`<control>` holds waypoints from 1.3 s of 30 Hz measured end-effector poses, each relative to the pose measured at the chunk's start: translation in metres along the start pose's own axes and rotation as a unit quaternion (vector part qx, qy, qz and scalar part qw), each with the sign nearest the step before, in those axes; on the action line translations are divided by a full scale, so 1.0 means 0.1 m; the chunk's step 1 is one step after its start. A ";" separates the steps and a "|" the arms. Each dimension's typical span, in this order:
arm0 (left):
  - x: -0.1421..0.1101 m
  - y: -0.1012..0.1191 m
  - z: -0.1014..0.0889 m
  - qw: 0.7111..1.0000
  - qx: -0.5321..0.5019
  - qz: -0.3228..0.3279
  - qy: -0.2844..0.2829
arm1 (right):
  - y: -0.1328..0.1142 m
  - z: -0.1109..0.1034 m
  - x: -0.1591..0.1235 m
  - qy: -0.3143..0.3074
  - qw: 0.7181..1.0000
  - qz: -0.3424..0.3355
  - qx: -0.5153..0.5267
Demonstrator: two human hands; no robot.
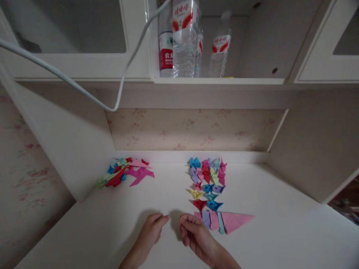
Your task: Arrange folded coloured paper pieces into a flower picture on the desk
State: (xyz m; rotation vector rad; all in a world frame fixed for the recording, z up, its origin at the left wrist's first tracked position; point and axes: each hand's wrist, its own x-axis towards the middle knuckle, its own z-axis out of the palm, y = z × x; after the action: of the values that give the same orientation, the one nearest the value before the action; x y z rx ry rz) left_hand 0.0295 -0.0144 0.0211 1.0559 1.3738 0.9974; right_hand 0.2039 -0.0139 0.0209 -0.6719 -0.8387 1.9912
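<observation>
My left hand [153, 228] is closed above the white desk, with the thumb pressed along the curled fingers. Facing it, my right hand [198, 235] has its fingers curled in towards the thumb. A small gap separates the two hands. Whatever either might hold is hidden or too small to see. Right beside my right hand lies a long row of folded paper pieces, with a large pink pointed one [237, 222] at its right end. Beyond it, small folded paper figures [207, 175] in many colours stand in rows, among them a red one [199, 204] and a blue one [214, 205].
At the back left is a heap of folded paper [119, 173], with a magenta piece [140, 175] at its edge. Plastic bottles [185, 41] stand on the shelf above. A white cable [84, 91] hangs down in front of the cabinet. Side panels flank the desk [92, 224].
</observation>
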 end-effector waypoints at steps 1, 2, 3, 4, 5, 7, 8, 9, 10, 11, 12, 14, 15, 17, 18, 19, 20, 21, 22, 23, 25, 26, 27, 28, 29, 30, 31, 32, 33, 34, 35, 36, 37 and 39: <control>0.00 -0.01 0.00 1.000 0.001 0.005 0.004 | 0.01 0.00 0.00 0.000 1.000 -0.001 -0.001; 0.01 -0.02 0.01 1.000 0.003 0.012 0.008 | 0.01 0.00 -0.01 -0.001 1.000 -0.001 -0.001; 0.01 -0.03 0.01 1.000 0.004 0.020 0.010 | 0.02 -0.01 -0.01 -0.003 1.000 -0.002 0.000; 0.02 -0.04 0.01 1.000 0.006 0.028 0.011 | 0.02 -0.02 -0.01 -0.005 1.000 -0.004 0.003; 0.02 -0.04 0.01 0.999 0.008 0.033 0.011 | 0.02 -0.03 -0.01 -0.007 1.000 -0.007 0.008; 0.02 -0.04 0.00 0.999 0.002 0.034 0.010 | 0.02 -0.05 0.00 -0.010 1.000 -0.014 0.016; 0.02 -0.03 0.00 1.000 -0.009 0.028 0.009 | 0.02 -0.06 0.00 -0.011 1.000 -0.014 0.019; 0.01 -0.02 -0.01 0.999 -0.025 0.021 0.008 | 0.02 -0.06 0.00 -0.009 1.000 -0.013 0.021; -0.01 -0.01 -0.03 0.999 -0.045 0.012 0.005 | 0.03 -0.06 -0.01 -0.007 1.000 -0.012 0.021; -0.02 0.00 -0.04 0.998 -0.066 0.005 0.002 | 0.03 -0.06 -0.01 -0.003 1.000 -0.012 0.018; -0.04 0.02 -0.04 0.997 -0.083 -0.001 -0.001 | 0.04 -0.06 -0.02 0.004 1.000 -0.014 0.011; -0.06 0.04 -0.05 0.995 -0.098 -0.008 -0.006 | 0.05 -0.04 -0.04 0.012 1.000 -0.022 -0.018; -0.07 0.06 -0.05 0.995 -0.097 -0.007 -0.008 | 0.06 -0.04 -0.04 0.012 0.999 -0.025 -0.036; -0.07 0.07 -0.04 0.996 -0.085 -0.004 -0.008 | 0.08 -0.02 -0.05 0.012 0.998 -0.023 -0.064; -0.07 0.08 -0.04 0.997 -0.080 -0.005 -0.005 | 0.08 -0.02 -0.04 0.014 0.997 -0.017 -0.071; -0.06 0.07 -0.03 0.997 -0.077 -0.007 -0.001 | 0.09 -0.02 -0.03 0.018 0.997 -0.010 -0.076; -0.05 0.07 -0.03 0.997 -0.075 -0.011 0.002 | 0.09 -0.03 -0.02 0.025 0.996 -0.005 -0.080; -0.03 0.05 -0.03 0.997 -0.074 -0.015 0.002 | 0.10 -0.04 -0.01 0.033 0.996 0.000 -0.083; -0.02 0.04 -0.03 0.997 -0.074 -0.017 0.000 | 0.11 -0.06 0.01 0.040 0.995 0.003 -0.088; -0.01 0.02 -0.03 0.997 -0.073 -0.017 -0.005 | 0.13 -0.08 0.03 0.047 0.994 0.004 -0.094; 0.01 -0.01 -0.04 0.997 -0.068 -0.014 -0.013 | 0.16 -0.13 0.06 0.054 0.993 0.005 -0.106; 0.01 -0.02 -0.04 0.998 -0.065 -0.013 -0.013 | 0.18 -0.15 0.07 0.055 0.992 0.006 -0.111; 0.00 -0.01 -0.05 0.998 -0.060 -0.012 -0.011 | 0.19 -0.16 0.07 0.055 0.992 0.008 -0.116; -0.01 -0.01 -0.05 0.998 -0.056 -0.012 -0.008 | 0.20 -0.17 0.08 0.056 0.991 0.009 -0.120; -0.02 0.01 -0.05 0.999 -0.051 -0.013 -0.007 | 0.20 -0.16 0.07 0.058 0.991 0.009 -0.123; -0.03 0.02 -0.05 0.999 -0.047 -0.013 -0.007 | 0.19 -0.15 0.07 0.060 0.990 0.010 -0.124; -0.04 0.04 -0.05 0.999 -0.044 -0.015 -0.009 | 0.18 -0.13 0.06 0.063 0.990 0.011 -0.124; -0.05 0.06 -0.06 0.999 -0.042 -0.017 -0.011 | 0.17 -0.12 0.06 0.064 0.990 0.011 -0.124; -0.06 0.08 -0.06 0.999 -0.041 -0.018 -0.013 | 0.15 -0.10 0.05 0.063 0.990 0.010 -0.123; -0.06 0.09 -0.06 0.999 -0.040 -0.017 -0.015 | 0.14 -0.08 0.05 0.061 0.991 0.011 -0.122; -0.07 0.10 -0.06 0.999 -0.040 -0.015 -0.015 | 0.13 -0.06 0.04 0.059 0.991 0.011 -0.123; -0.07 0.11 -0.06 0.999 -0.040 -0.013 -0.015 | 0.12 -0.05 0.04 0.058 0.991 0.010 -0.124; -0.08 0.12 -0.06 0.999 -0.040 -0.011 -0.015 | 0.12 -0.04 0.04 0.059 0.990 0.009 -0.124; -0.08 0.12 -0.05 0.999 -0.040 -0.010 -0.017 | 0.12 -0.04 0.04 0.065 0.990 0.007 -0.124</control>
State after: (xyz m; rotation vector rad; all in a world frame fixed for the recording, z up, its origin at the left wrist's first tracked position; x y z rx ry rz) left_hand 0.0250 -0.0192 0.0354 0.9947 1.3033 1.0070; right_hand 0.1989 -0.0145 0.0086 -0.9430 -1.0137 1.8497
